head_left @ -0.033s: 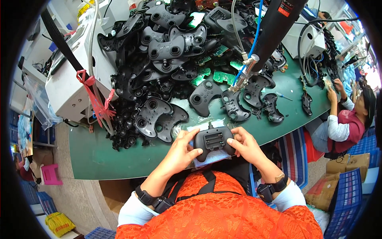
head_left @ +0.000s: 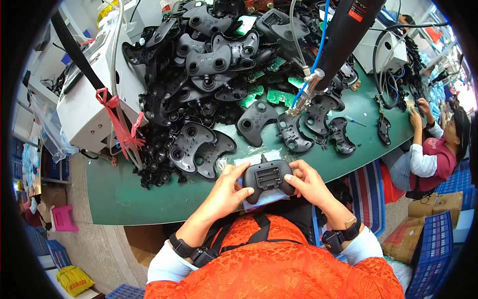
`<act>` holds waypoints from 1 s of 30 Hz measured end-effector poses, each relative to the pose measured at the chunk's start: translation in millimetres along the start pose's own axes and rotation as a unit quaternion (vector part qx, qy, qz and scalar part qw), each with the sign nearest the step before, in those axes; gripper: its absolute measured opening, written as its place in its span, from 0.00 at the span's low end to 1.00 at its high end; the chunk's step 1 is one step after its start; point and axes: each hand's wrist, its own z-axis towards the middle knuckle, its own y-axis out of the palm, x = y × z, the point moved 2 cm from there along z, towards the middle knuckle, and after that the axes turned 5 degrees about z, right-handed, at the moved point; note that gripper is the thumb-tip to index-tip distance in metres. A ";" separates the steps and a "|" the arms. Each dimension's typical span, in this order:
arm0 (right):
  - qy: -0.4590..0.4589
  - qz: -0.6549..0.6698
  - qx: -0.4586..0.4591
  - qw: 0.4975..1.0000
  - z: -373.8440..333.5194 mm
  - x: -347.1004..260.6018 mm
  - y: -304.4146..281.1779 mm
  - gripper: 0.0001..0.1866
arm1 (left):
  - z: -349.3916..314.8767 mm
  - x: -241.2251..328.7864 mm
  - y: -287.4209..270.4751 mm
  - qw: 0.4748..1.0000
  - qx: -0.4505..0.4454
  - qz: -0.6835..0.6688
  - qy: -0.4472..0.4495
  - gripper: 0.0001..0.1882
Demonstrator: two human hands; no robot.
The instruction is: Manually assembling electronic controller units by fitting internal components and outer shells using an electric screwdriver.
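A black game controller [head_left: 269, 193] is held between my two hands at the table's near edge, its back turned up and its battery bay uncovered. My left hand [head_left: 224, 192] is closed around its left grip, thumb lying on the shell. On the other side my right hand [head_left: 309, 183] clasps the right grip, thumb near the battery bay. A short dark stub sticks up from the controller's top edge. Beneath it lies a pad of clear and bluish plastic wrap [head_left: 266, 202]. Just beyond are a black front shell [head_left: 256, 123] and an opened controller half [head_left: 295, 132].
A heap of black controller shells [head_left: 208, 60] and green circuit boards [head_left: 280, 96] covers the far part of the green table [head_left: 129, 202]. A metal nozzle [head_left: 307, 89] with a blue hose hangs over it. White machine boxes [head_left: 102, 107] flank the heap. Another person [head_left: 430, 154] works at right.
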 end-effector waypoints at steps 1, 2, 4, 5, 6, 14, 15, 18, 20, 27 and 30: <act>0.008 -0.012 -0.007 1.000 -0.1 0.1 -0.2 0.21 | -1.1 -1.9 0.9 1.000 -0.007 0.008 -0.006 0.36; 0.008 -0.012 -0.008 1.000 -1.0 1.0 0.1 0.21 | -1.8 -1.4 0.6 1.000 -0.003 0.014 -0.004 0.35; 0.018 -0.001 -0.019 1.000 -1.8 2.4 1.0 0.21 | -3.5 -0.5 -0.5 1.000 -0.011 0.009 -0.012 0.35; 0.019 -0.002 -0.018 1.000 -1.5 2.1 0.9 0.21 | -3.6 -0.1 -0.6 1.000 -0.021 0.004 -0.018 0.35; 0.016 0.000 -0.017 1.000 -1.3 0.9 0.9 0.21 | -3.7 2.0 -1.3 1.000 -0.021 0.004 -0.017 0.35; -0.174 -0.136 -0.076 0.972 13.3 -72.8 -14.7 0.21 | -6.3 17.5 -17.8 0.995 -0.037 -0.092 -0.006 0.46; -0.175 -0.137 -0.075 0.972 14.7 -79.9 -15.5 0.21 | -4.1 23.9 -21.7 0.995 -0.037 -0.093 -0.004 0.46; -0.381 -0.310 -0.095 0.866 7.9 -101.6 -5.3 0.23 | 2.6 62.1 -38.5 0.977 0.040 0.088 0.190 0.47; -0.425 -0.360 -0.111 0.823 3.1 -114.5 6.4 0.24 | 10.6 72.8 -36.0 0.965 0.020 0.135 0.225 0.44; -0.471 -0.335 -0.121 0.807 11.3 -115.8 23.9 0.28 | 11.1 67.5 -38.5 0.960 0.011 0.132 0.245 0.29; -0.405 -0.152 0.001 0.902 9.1 -103.5 9.6 0.36 | 12.0 38.1 -43.4 0.989 0.024 -0.082 0.120 0.23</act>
